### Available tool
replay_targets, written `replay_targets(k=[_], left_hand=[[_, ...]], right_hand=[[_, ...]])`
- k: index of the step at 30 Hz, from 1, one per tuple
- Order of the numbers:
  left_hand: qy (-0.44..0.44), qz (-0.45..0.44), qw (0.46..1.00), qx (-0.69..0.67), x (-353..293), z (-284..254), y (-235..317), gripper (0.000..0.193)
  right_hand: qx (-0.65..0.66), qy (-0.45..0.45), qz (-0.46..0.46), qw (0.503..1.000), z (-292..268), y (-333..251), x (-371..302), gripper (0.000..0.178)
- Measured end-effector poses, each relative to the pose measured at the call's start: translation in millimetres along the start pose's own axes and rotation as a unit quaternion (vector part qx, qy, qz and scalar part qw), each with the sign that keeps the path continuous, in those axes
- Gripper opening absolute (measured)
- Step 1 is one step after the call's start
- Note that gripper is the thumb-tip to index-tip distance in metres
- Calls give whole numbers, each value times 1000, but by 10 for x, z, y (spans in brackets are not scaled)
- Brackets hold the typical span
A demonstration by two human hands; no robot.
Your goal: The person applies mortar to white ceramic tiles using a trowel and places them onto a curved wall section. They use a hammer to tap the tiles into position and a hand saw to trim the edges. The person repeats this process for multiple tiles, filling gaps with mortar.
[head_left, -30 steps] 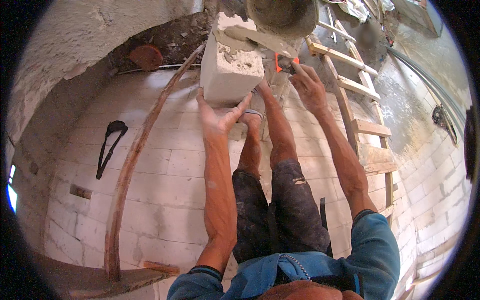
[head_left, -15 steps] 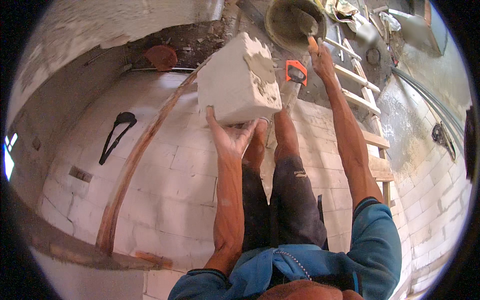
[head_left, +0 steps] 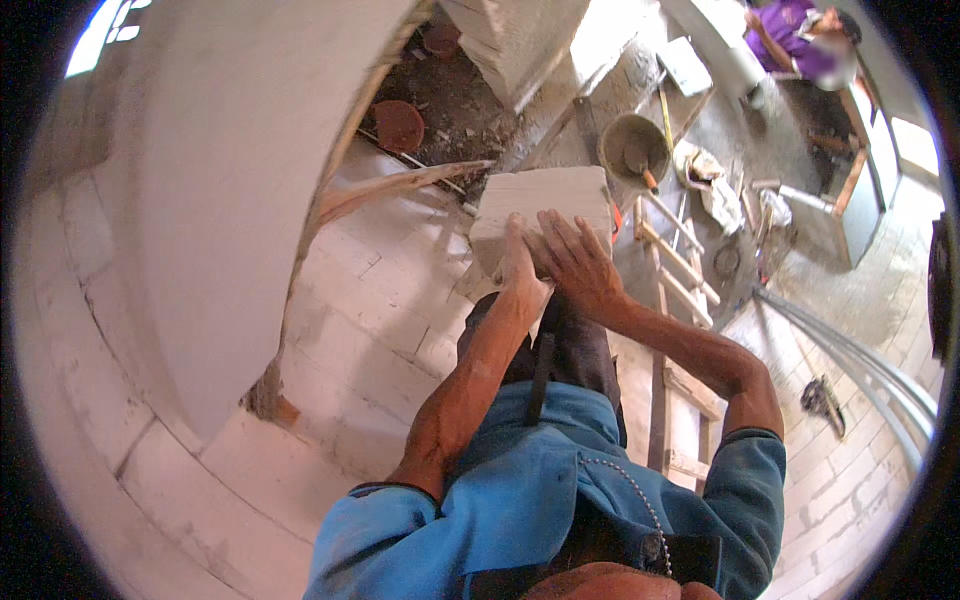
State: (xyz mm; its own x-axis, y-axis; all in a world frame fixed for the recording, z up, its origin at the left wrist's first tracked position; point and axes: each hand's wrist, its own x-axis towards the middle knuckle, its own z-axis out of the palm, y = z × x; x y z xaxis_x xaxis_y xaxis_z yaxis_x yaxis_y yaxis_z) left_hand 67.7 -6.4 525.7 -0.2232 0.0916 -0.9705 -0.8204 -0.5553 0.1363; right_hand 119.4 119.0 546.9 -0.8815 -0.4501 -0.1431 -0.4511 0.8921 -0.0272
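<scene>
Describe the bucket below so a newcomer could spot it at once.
Start at the wooden ladder running down past the person's right hand. At its far top end on the grey ground stands the bucket, just beyond the white block both hands hold. It is round, mortar-smeared, with a tool handle sticking out.

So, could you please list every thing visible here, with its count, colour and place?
Pale grey rectangular masonry block: one, held at centre, above the white block wall.
Round grey mortar bucket: one, beyond the block, tool handle inside.
Wooden ladder: one, light brown, right of the legs.
Curved wooden plank: one, brown, left of the block.
Round reddish-brown bowl: one, on the dirt ground, upper centre.
White block wall: one, beneath the person.
Another person in purple: one, top right.
Left hand: on the block's near face.
Right hand: flat on the block.
</scene>
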Motion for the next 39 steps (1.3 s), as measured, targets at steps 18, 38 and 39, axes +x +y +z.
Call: replay_targets(k=[18,38,39], left_hand=[[-97,192,966,-141,-1744,-2020,284,76],[13,312,809,-499,-1820,-3495,489,92],[2,300,799,-521,-1949,-3512,574,92]], right_hand=[[113,-200,7,973,-2489,-92,361,120],[164,-2,-366,916,-5519,-3180,1389,108],[157,17,-367,917,-5516,-3267,1454,108]])
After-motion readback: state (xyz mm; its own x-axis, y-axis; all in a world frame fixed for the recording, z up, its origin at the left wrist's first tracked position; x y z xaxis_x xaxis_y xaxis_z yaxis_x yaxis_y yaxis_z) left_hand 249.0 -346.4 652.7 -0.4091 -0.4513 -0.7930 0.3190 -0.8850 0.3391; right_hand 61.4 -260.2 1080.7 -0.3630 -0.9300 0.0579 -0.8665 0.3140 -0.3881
